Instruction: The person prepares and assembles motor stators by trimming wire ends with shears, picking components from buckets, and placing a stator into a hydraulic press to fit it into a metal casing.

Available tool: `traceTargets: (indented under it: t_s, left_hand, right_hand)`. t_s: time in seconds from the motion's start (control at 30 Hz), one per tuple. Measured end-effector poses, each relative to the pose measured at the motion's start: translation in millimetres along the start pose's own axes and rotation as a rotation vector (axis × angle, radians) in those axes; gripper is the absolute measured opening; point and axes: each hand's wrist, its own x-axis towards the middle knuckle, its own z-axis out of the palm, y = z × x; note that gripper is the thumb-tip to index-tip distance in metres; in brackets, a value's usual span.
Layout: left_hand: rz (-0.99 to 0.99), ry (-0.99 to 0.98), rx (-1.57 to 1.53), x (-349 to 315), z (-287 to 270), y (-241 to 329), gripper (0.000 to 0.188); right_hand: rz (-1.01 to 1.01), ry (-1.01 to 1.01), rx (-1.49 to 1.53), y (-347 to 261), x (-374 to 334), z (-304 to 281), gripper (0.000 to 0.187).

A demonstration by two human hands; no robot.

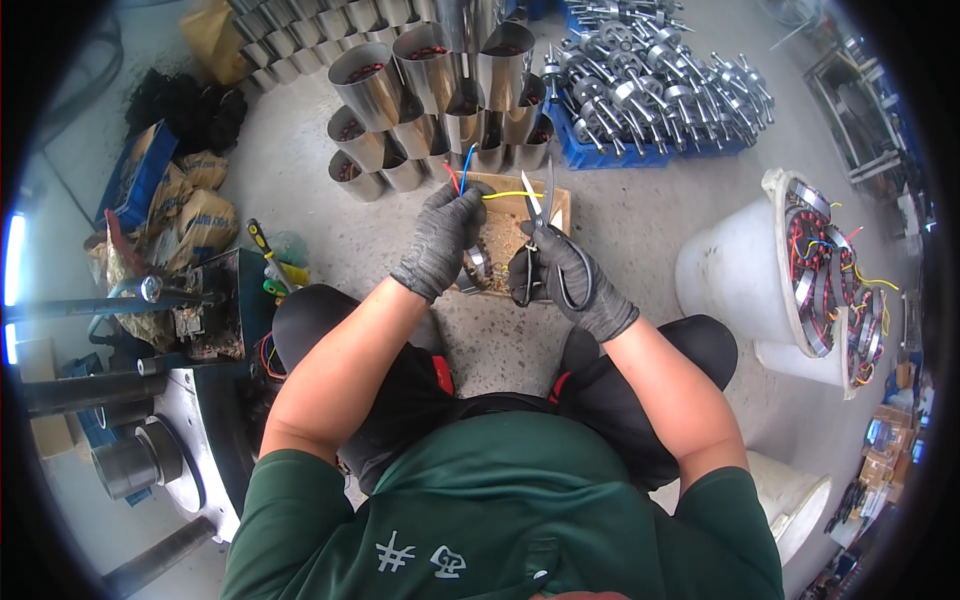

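Observation:
My left hand (440,240), in a dark grey glove, is closed around a wound motor stator (477,265), mostly hidden by the fingers. A red wire (452,176), a blue wire (467,168) and a yellow wire (510,194) stick out above this hand. The yellow one stretches right to the scissors (546,192), whose blades are spread near its end. Whether they touch it, I cannot tell. My right hand (575,280), gloved too, has its fingers in the scissors' dark handles. Below both hands sits a shallow box (562,200) with small scraps on its bottom.
Stacked metal cylinders (365,90) stand ahead, some with red windings inside. Blue crates (620,157) heaped with shafted rotors (650,85) are at far right. A white bucket (725,250) of wound stators (815,270) stands right. A machine (190,400) and screwdriver (262,240) are left.

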Motion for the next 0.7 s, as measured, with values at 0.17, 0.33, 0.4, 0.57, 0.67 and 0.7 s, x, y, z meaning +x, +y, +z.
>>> traceTargets:
  t_s: [0.17,0.33,0.4,0.57,0.67,0.7]
  left_hand:
    - [-0.032,-0.054,0.099,-6,-3,-4,0.019]
    - [-0.063,-0.03,0.204,-6,-5,-4,0.025]
    - [-0.024,0.009,0.199,-7,-4,-2,0.02]
    - [0.006,-0.05,0.219,-8,-16,-5,0.019]
    - [0.042,-0.055,0.235,-9,-19,-6,0.02]
    - [0.025,-0.056,0.294,-11,-18,-2,0.02]
  right_hand:
    - [0.067,0.08,-0.097,0,12,-10,0.043]
    - [0.083,0.076,-0.144,14,10,-19,0.031]
    - [0.18,0.167,0.013,13,12,-17,0.031]
    - [0.0,0.076,-0.3,8,-5,-7,0.047]
    - [-0.009,0.008,-0.23,9,-5,-7,0.061]
    - [0.011,0.001,-0.21,6,-6,-5,0.06]
